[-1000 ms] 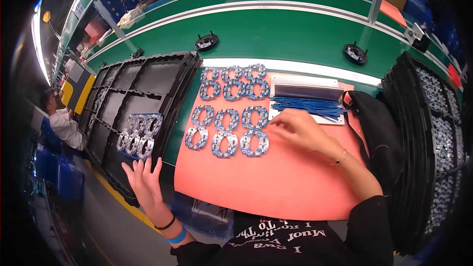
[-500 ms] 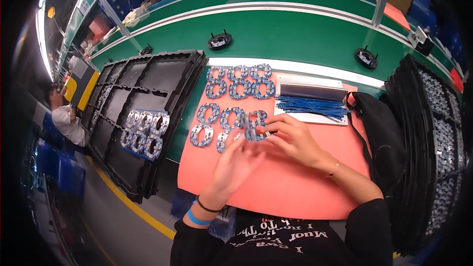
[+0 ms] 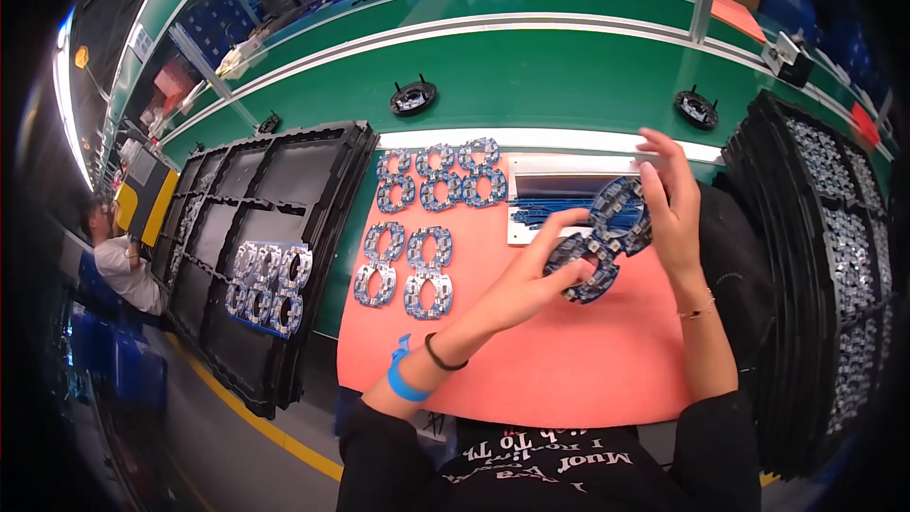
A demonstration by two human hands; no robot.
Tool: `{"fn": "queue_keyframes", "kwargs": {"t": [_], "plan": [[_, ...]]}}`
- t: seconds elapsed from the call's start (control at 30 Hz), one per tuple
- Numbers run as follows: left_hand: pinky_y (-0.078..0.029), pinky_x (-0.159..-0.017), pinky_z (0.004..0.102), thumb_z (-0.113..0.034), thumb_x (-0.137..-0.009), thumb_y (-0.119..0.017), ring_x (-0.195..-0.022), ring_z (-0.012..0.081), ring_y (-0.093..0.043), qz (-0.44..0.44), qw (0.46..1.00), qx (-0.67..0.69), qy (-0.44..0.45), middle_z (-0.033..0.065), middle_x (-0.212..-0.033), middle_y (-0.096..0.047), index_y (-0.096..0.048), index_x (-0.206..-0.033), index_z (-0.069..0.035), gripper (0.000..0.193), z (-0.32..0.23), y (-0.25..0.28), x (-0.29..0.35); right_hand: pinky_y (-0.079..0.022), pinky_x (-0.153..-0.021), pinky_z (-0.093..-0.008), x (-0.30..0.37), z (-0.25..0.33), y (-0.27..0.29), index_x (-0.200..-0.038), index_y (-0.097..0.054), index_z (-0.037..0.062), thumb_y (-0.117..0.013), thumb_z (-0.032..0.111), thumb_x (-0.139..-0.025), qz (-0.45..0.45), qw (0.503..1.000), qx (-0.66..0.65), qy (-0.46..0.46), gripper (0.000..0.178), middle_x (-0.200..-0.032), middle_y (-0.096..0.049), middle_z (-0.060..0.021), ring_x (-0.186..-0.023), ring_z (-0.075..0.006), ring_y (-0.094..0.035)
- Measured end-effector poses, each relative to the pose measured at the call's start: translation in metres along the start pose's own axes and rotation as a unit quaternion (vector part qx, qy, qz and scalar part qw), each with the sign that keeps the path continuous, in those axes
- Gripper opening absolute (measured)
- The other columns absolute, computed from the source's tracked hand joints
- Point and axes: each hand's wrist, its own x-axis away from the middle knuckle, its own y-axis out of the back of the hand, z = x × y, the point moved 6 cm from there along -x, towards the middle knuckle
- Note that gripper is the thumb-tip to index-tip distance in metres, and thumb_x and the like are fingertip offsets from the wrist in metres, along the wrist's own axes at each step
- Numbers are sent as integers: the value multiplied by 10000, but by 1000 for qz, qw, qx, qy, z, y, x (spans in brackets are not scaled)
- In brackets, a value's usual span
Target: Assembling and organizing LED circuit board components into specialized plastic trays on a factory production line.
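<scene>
Above the right half of the pink mat [image 3: 531, 370], a blue figure-eight circuit board [image 3: 607, 242] hangs tilted in the air. The left hand [image 3: 529, 280] pinches its near end between thumb and fingers, perhaps because the narrow band there is easy to close on. The right hand [image 3: 675, 218] is at the board's far end, fingers raised and loosely spread; whether any of them touches it, I cannot tell. Lifted off the mat, the board can probably be turned freely.

Over the mat's left part, boards lie in two rows, likely so each can be reached singly: three in the far row [image 3: 438, 177], two in the near row [image 3: 429, 268], making six with the held one. Along the mat's far right part sits one white holder [image 3: 569, 165], presumably keeping its blue strips [image 3: 540, 213] together; they overlap too much to count. Left of the mat, three figure-eights [image 3: 265, 286] show in a black tray [image 3: 284, 166]. Beyond the mat, the green desk [image 3: 531, 85] carries at least two round black parts [image 3: 414, 98].
</scene>
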Motion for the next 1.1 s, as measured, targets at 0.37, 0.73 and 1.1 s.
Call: {"fn": "queue_keyframes", "kwargs": {"t": [0.37,0.73,1.1], "plan": [[-438,-517,271,-207,-880,-443,-536,106,-570,-231,963,-140,12,68,-621,-568,-606,-914,-16,254,48,25,-21,-444,-601,-228,50,-70,-38,-773,-606,-8,-401,451,-917,166,924,-169,-300,523,-668,-619,-77,-616,-112,-578],[-337,-357,287,-217,-930,-435,-358,155,-528,-276,912,-286,-100,91,-415,-466,-495,-571,10,429,24,34,-14,-466,-658,-235,68,-61,-51,-932,-610,-22,-348,388,-950,221,892,-254,-301,487,-781,-638,-88,-687,-125,-602],[-288,-349,246,-246,-947,-415,-377,56,-420,-260,949,-174,-40,1,-452,-421,-462,-552,7,472,41,38,-15,-447,-690,-256,68,-73,-53,-874,-623,-2,-326,391,-950,260,853,-301,-337,499,-790,-635,-78,-714,-117,-577]]}}
